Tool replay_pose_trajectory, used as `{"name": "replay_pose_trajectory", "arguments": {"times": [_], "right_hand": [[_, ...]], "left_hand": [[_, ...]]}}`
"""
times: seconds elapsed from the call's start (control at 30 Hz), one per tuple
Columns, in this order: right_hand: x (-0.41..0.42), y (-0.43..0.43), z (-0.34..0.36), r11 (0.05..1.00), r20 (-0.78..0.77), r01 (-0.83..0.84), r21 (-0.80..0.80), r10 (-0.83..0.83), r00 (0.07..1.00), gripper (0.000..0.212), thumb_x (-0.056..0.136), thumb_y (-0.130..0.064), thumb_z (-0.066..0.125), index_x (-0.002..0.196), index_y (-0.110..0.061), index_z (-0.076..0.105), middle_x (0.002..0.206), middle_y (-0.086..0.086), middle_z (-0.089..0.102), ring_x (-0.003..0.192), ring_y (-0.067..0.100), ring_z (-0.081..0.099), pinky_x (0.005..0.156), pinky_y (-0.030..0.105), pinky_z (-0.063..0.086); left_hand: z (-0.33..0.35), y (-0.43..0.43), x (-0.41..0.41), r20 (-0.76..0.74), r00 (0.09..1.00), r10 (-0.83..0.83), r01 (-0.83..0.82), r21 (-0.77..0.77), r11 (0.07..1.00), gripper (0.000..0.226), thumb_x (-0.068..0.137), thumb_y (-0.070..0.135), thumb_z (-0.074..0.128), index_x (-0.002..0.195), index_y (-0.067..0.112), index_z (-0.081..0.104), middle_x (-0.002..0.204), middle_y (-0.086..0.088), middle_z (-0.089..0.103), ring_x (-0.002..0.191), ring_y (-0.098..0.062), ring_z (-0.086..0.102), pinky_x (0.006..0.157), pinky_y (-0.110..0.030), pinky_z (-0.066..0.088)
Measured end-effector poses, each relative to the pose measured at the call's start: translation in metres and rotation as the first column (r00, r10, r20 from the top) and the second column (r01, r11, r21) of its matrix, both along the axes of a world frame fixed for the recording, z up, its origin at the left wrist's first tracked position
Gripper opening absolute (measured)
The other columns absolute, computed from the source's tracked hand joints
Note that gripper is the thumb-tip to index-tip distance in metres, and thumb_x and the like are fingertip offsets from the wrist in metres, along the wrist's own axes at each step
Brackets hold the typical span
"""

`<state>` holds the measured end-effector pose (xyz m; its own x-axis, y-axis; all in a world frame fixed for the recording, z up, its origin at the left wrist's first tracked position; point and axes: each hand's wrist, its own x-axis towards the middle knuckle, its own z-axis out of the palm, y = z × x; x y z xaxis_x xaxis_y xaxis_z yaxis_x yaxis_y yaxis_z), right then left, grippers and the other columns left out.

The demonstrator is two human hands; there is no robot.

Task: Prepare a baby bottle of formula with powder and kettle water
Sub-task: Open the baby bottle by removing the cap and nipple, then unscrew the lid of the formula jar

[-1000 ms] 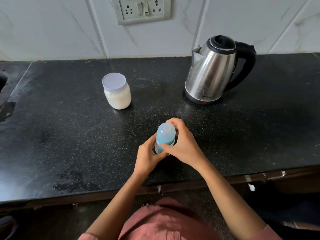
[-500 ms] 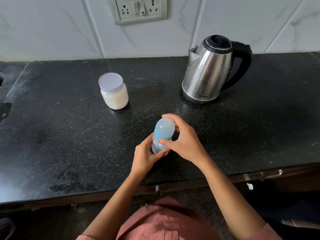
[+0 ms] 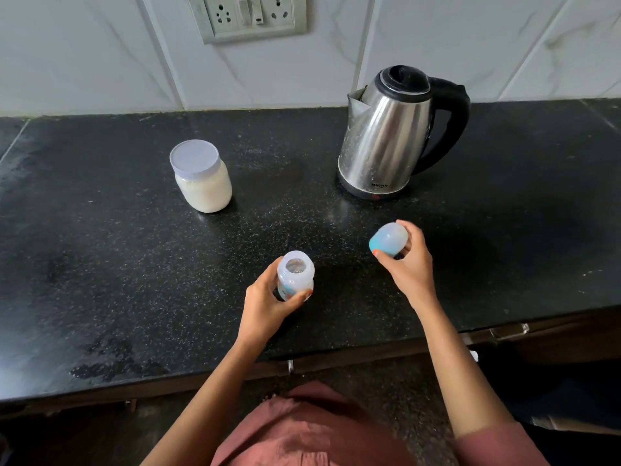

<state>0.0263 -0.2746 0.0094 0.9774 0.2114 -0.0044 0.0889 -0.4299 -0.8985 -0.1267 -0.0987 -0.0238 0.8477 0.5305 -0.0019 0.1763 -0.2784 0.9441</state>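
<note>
The clear baby bottle (image 3: 295,274) stands near the counter's front edge with its mouth uncovered, and my left hand (image 3: 268,302) grips its body. Off to the right, above the counter, my right hand (image 3: 408,260) holds the bottle's top (image 3: 388,239), a translucent dome with a blue ring, tilted on its side. A jar of white formula powder (image 3: 202,176) with a pale lid on sits at the back left. The steel kettle (image 3: 389,136), with a black lid and handle, stands at the back right, spout to the left.
The black speckled counter (image 3: 117,264) runs across the view, with wet patches near its front left edge. A wall socket panel (image 3: 252,15) is set in the white tiles behind. Drawer handles show under the counter's front edge.
The top has come off the bottle: my right hand has carried it to the right, away from the bottle. My left hand still holds the bottle in place.
</note>
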Motion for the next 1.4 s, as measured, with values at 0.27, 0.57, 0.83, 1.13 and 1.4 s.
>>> {"name": "replay_pose_trajectory", "arguments": {"times": [0.27,0.57,0.83,1.13,1.4], "right_hand": [[0.002,-0.012,-0.030,0.994,0.081,0.020,-0.106,-0.011,0.997,0.068,0.071,-0.003,0.075,0.130,-0.011,0.042,0.134,0.008,0.046,0.117,0.010,0.040,0.096,0.023,0.038],[-0.001,-0.014,-0.042,0.991,0.102,-0.005,-0.130,0.018,0.995,0.076,0.068,-0.005,0.078,0.132,-0.008,0.038,0.135,0.011,0.043,0.127,0.023,0.039,0.099,0.025,0.034],[-0.016,0.001,-0.020,0.994,0.457,0.064,-0.094,-0.014,0.890,0.051,0.071,-0.020,0.077,0.115,-0.008,0.054,0.117,0.011,0.054,0.111,0.021,0.046,0.094,0.028,0.036],[-0.004,0.075,0.003,0.918,0.311,-0.396,0.009,0.374,0.874,0.018,0.080,-0.011,0.068,0.097,-0.009,0.065,0.100,-0.003,0.057,0.093,0.015,0.057,0.080,0.012,0.042],[0.018,0.170,0.037,0.779,0.210,-0.622,-0.076,0.622,0.754,0.033,0.079,-0.014,0.070,0.110,-0.008,0.060,0.112,0.008,0.058,0.097,0.011,0.053,0.081,0.013,0.042]], "left_hand": [[0.001,-0.003,0.000,-0.015,1.000,0.022,-0.022,-0.002,1.000,0.062,0.069,0.013,0.080,0.114,0.038,0.046,0.103,0.029,0.054,0.098,0.012,0.053,0.087,-0.005,0.041],[0.000,-0.005,0.000,-0.004,1.000,0.020,-0.021,-0.034,0.999,0.060,0.071,0.014,0.078,0.117,0.035,0.046,0.109,0.019,0.057,0.106,-0.003,0.054,0.092,-0.014,0.043],[-0.005,-0.001,-0.001,0.042,0.998,0.044,-0.036,-0.173,0.984,0.075,0.062,0.011,0.083,0.125,0.028,0.046,0.126,0.004,0.057,0.119,-0.010,0.053,0.104,-0.031,0.041],[0.009,0.023,-0.018,0.164,0.970,0.177,-0.146,-0.186,0.972,0.063,0.070,0.020,0.069,0.127,0.021,0.044,0.130,-0.005,0.054,0.118,0.001,0.051,0.108,-0.026,0.036],[0.031,0.102,-0.010,0.205,0.880,0.428,-0.406,-0.139,0.903,0.048,0.085,0.013,0.065,0.129,0.011,0.045,0.131,-0.003,0.052,0.123,-0.013,0.049,0.107,-0.037,0.038]]}}
